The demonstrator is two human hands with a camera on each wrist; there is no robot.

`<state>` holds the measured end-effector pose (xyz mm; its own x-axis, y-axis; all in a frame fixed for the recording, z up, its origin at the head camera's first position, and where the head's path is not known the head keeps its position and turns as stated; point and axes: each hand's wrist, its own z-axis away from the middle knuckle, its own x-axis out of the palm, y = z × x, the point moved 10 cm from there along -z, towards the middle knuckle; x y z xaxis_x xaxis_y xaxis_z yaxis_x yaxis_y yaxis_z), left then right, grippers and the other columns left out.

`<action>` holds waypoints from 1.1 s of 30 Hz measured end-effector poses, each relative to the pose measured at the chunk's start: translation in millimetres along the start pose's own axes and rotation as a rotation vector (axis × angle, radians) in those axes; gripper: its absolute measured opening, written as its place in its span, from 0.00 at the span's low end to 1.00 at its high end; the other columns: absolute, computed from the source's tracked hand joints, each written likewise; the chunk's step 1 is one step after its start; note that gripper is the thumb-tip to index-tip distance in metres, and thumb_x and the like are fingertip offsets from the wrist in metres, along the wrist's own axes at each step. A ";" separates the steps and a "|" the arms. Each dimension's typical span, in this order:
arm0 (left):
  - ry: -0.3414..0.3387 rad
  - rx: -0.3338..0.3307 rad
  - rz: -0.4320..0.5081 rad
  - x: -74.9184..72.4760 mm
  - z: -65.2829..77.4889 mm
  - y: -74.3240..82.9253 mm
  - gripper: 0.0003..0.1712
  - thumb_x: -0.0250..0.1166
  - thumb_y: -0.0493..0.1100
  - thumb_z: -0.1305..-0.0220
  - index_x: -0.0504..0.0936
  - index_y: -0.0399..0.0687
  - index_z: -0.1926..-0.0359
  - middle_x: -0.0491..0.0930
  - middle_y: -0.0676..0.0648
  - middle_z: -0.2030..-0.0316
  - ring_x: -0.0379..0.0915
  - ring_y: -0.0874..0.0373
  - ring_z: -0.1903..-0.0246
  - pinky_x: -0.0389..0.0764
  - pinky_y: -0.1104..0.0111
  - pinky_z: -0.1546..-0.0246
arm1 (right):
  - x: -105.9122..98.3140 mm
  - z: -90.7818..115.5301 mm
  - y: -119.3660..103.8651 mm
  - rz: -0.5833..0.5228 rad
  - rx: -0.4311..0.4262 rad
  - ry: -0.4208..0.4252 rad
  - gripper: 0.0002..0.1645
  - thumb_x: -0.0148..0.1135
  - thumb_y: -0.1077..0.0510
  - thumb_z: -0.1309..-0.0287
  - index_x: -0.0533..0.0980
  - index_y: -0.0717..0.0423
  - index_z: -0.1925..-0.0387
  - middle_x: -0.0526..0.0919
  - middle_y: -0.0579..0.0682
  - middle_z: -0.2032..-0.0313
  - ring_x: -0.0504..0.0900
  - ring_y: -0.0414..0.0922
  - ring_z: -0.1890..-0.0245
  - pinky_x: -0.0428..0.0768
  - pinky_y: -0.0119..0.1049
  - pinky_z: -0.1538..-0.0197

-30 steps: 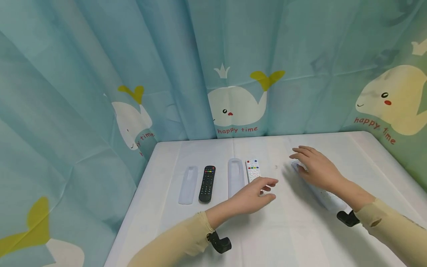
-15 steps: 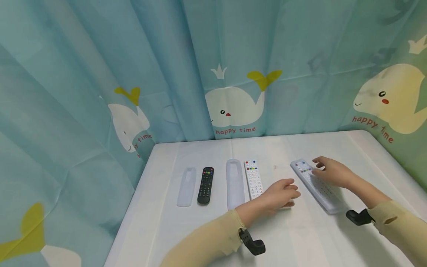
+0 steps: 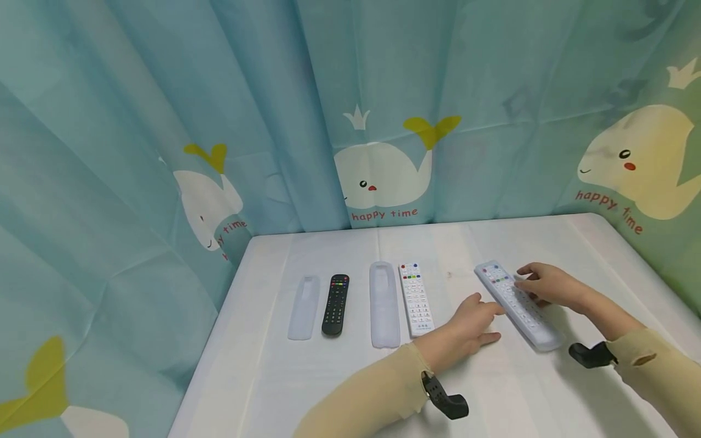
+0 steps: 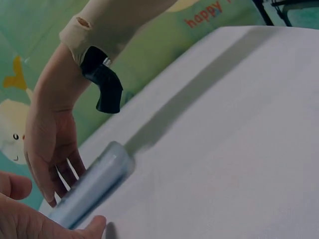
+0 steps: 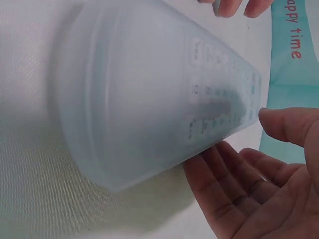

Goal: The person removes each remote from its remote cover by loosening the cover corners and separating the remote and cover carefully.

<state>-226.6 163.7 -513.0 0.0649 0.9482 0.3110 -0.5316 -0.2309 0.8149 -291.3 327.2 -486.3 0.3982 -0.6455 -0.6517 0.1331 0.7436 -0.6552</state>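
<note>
A white remote control in a translucent sleeve [image 3: 512, 298] lies slantwise on the right part of the table. My left hand [image 3: 465, 331] is at its left edge, index finger reaching to the sleeve and thumb held apart. On the other side my right hand [image 3: 555, 286] has its fingertips at the sleeve's right edge. In the right wrist view the right fingers [image 5: 209, 186] meet the side of the sleeve [image 5: 139, 114], with the thumb spread away from them. The remote's buttons show blurred through the sleeve.
Left of the hands lie a bare white remote [image 3: 416, 301], a translucent sleeve [image 3: 384, 307], a black remote [image 3: 336, 304] and a smaller translucent sleeve [image 3: 303, 308]. A whale-print curtain [image 3: 274, 121] hangs behind the white table [image 3: 263, 377].
My left hand has moved right, from beside the bare white remote to the sleeved one. The right hand has drawn back from above the sleeved remote to its right edge.
</note>
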 end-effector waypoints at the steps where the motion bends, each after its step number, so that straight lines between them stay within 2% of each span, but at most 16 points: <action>1: 0.008 -0.001 0.007 0.7 -1.4 -0.7 0.40 0.63 0.28 0.44 0.64 0.31 0.28 0.65 0.31 0.32 0.66 0.32 0.35 0.75 0.38 0.44 | 0.6 -0.4 1.3 -0.008 0.009 -0.005 0.37 0.57 0.54 0.27 0.59 0.83 0.35 0.76 0.72 0.52 0.81 0.52 0.59 0.85 0.45 0.59; 9: 0.020 -0.011 0.038 9.3 -7.5 -5.4 0.40 0.63 0.28 0.44 0.64 0.29 0.28 0.65 0.29 0.33 0.66 0.32 0.35 0.74 0.37 0.43 | 4.3 -1.4 4.6 -0.036 0.009 -0.013 0.35 0.57 0.53 0.26 0.61 0.81 0.36 0.76 0.67 0.53 0.77 0.51 0.60 0.83 0.43 0.62; 14: 0.043 -0.022 0.046 11.7 -11.2 -4.7 0.39 0.64 0.28 0.43 0.65 0.29 0.29 0.69 0.27 0.36 0.67 0.33 0.36 0.76 0.38 0.44 | 4.5 -1.3 3.7 -0.044 -0.001 -0.008 0.34 0.56 0.53 0.26 0.64 0.80 0.37 0.76 0.69 0.51 0.77 0.51 0.59 0.83 0.43 0.62; 22: -0.004 -0.034 0.048 20.9 -18.3 -0.8 0.26 0.62 0.28 0.41 0.74 0.34 0.39 0.74 0.32 0.42 0.68 0.35 0.37 0.74 0.37 0.43 | 4.1 -4.7 2.2 -0.042 -0.016 0.011 0.30 0.56 0.54 0.27 0.68 0.80 0.40 0.77 0.69 0.50 0.78 0.50 0.60 0.82 0.43 0.63; 28: -0.048 -0.079 0.026 25.0 -16.9 -7.6 0.28 0.62 0.30 0.38 0.71 0.31 0.36 0.74 0.33 0.52 0.73 0.42 0.46 0.76 0.40 0.43 | 9.0 -3.9 3.4 -0.065 -0.026 0.003 0.27 0.56 0.56 0.27 0.70 0.78 0.42 0.78 0.65 0.52 0.76 0.49 0.62 0.82 0.43 0.65; 33: -0.020 -0.077 0.015 24.1 -15.6 -7.3 0.30 0.63 0.30 0.39 0.71 0.31 0.35 0.71 0.36 0.57 0.73 0.45 0.52 0.80 0.45 0.46 | 9.4 -1.5 1.6 -0.086 -0.042 0.021 0.24 0.56 0.58 0.28 0.70 0.77 0.44 0.78 0.65 0.53 0.75 0.48 0.64 0.81 0.42 0.67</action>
<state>-234.4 191.6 -519.1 0.0724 0.9401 0.3332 -0.5958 -0.2271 0.7703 -288.7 322.1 -494.0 0.3679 -0.7106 -0.5998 0.1281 0.6776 -0.7242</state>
